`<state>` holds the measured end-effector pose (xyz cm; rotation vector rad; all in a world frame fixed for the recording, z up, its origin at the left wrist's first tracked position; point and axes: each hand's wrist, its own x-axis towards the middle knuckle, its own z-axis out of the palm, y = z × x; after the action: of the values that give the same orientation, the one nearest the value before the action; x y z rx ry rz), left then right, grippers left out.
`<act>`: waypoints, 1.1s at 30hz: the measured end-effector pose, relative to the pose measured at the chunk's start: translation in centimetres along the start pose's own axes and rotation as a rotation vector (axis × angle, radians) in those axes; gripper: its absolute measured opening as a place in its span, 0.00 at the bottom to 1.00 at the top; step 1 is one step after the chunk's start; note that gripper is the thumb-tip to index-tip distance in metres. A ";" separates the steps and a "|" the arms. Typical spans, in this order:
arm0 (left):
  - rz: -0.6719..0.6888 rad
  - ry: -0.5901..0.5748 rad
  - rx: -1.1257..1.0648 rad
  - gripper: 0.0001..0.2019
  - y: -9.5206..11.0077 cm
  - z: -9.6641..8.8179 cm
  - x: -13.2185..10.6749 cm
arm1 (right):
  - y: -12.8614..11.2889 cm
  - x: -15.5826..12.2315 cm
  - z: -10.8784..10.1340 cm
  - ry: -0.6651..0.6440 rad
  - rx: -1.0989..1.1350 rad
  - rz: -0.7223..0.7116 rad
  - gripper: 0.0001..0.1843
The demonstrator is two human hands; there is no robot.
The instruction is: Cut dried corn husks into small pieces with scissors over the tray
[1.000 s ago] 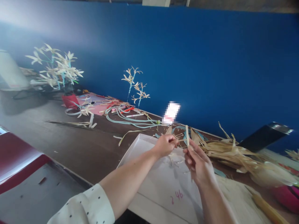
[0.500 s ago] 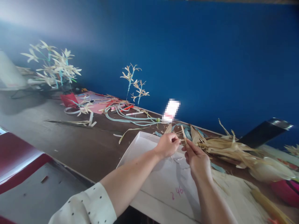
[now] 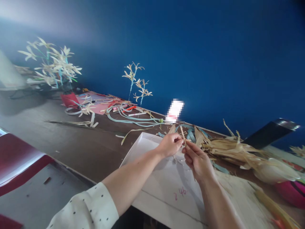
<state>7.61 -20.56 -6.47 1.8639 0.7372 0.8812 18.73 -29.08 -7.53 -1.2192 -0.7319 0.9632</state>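
My left hand (image 3: 169,144) and my right hand (image 3: 195,159) meet above a white box lid (image 3: 162,178) marked "46" in pink. Both are closed in a pinch on a narrow tan husk strip (image 3: 182,132) that sticks up between them. The left fingers grip it from the left side. My right fingers hold its lower part, and the strip tilts slightly left. A few small husk scraps lie on the lid under my hands.
A pile of dried corn husks (image 3: 228,149) lies right of my hands, with blue ribbon loops (image 3: 190,135) behind. Light-blue cords (image 3: 128,119), husk flower sprigs (image 3: 137,84) and a flower bunch (image 3: 53,65) stand along the blue wall. A dark red board (image 3: 16,159) is at left.
The hands have drawn closer together and shifted slightly left and up. The strip, upright in the right hand before, is now tilted and pinched by both hands.
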 end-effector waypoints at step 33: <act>0.050 -0.323 0.809 0.15 0.1 -0.1 -0.6 | -0.6 0.4 -1.3 0.421 -0.131 -0.324 0.26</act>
<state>7.25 -21.03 -6.46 2.6573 0.9194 0.2855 20.15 -29.28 -7.21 -1.3128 -0.6348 0.3779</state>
